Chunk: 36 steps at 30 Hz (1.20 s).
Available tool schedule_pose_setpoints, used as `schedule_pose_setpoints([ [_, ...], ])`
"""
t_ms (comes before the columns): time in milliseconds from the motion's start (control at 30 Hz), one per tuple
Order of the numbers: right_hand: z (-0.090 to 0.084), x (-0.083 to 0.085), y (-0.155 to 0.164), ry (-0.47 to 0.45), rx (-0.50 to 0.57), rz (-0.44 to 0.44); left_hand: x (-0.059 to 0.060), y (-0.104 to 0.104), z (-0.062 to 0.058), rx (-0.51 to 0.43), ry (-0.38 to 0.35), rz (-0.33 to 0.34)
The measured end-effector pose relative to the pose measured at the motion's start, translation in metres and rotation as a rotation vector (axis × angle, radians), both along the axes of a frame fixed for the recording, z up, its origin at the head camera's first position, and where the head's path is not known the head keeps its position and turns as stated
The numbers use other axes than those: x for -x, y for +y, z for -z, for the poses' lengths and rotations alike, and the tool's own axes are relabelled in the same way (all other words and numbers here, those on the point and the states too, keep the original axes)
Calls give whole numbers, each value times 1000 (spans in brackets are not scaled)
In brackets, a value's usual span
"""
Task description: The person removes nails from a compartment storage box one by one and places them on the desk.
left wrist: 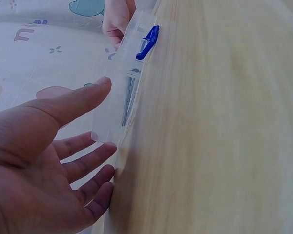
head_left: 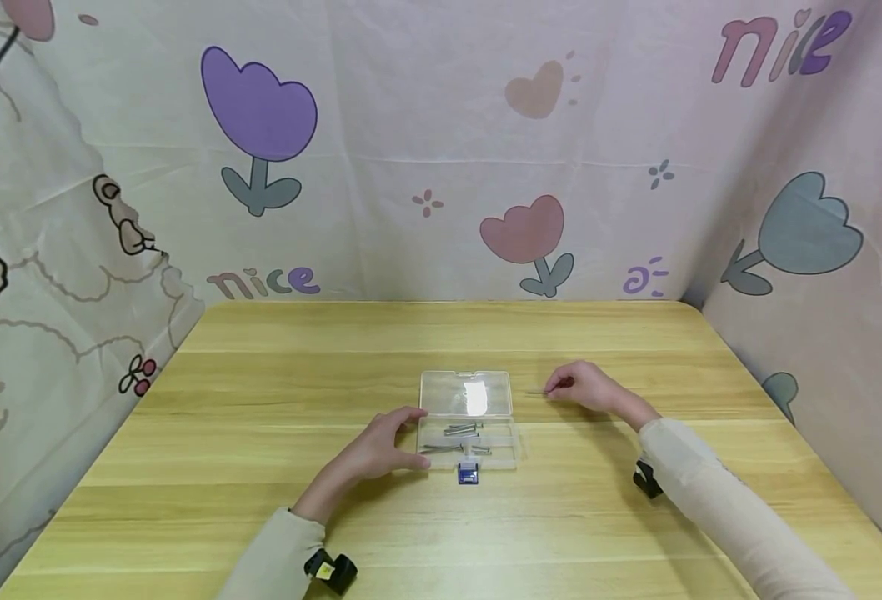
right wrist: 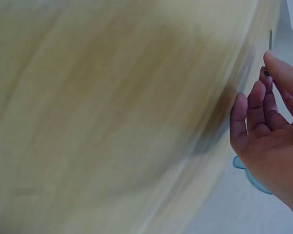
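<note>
A clear plastic box lies on the table with its lid folded back behind it. Several metal screws lie in its compartments, and a blue latch hangs at the front edge. My left hand is at the box's left side, fingers spread, thumb by the front corner and forefinger by the hinge. Right of the lid, my right hand pinches a thin screw between thumb and fingers. Its pointed end sticks out to the left, over the table.
The wooden table reaches back to a patterned cloth that hangs behind and at both sides. A black wrist camera sits on the left sleeve, and another on the right one.
</note>
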State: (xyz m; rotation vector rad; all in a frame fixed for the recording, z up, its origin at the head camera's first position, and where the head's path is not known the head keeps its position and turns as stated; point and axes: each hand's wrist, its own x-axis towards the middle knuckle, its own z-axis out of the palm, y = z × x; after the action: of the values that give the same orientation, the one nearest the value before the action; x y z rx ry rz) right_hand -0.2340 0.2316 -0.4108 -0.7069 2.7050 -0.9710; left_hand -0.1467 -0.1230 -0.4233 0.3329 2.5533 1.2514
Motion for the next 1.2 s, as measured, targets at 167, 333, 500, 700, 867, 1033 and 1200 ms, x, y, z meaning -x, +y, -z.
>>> schedule_pose_setpoints([
  [167, 5, 4, 4, -57, 43, 47, 1, 0, 0, -2, 2, 5],
  [333, 9, 6, 5, -46, 45, 46, 1, -1, 0, 0, 9, 14],
  [500, 11, 7, 5, -39, 31, 41, 0, -1, 0, 1, 15, 17],
  [700, 11, 8, 4, -46, 17, 46, 0, 0, 1, 1, 23, 13],
  [867, 11, 8, 3, -48, 19, 51, 0, -1, 1, -1, 20, 10],
  [1033, 12, 8, 4, -40, 18, 46, 1, -1, 1, -1, 18, 9],
  [1200, 12, 8, 3, -40, 18, 52, 1, -1, 1, -13, 23, 11],
])
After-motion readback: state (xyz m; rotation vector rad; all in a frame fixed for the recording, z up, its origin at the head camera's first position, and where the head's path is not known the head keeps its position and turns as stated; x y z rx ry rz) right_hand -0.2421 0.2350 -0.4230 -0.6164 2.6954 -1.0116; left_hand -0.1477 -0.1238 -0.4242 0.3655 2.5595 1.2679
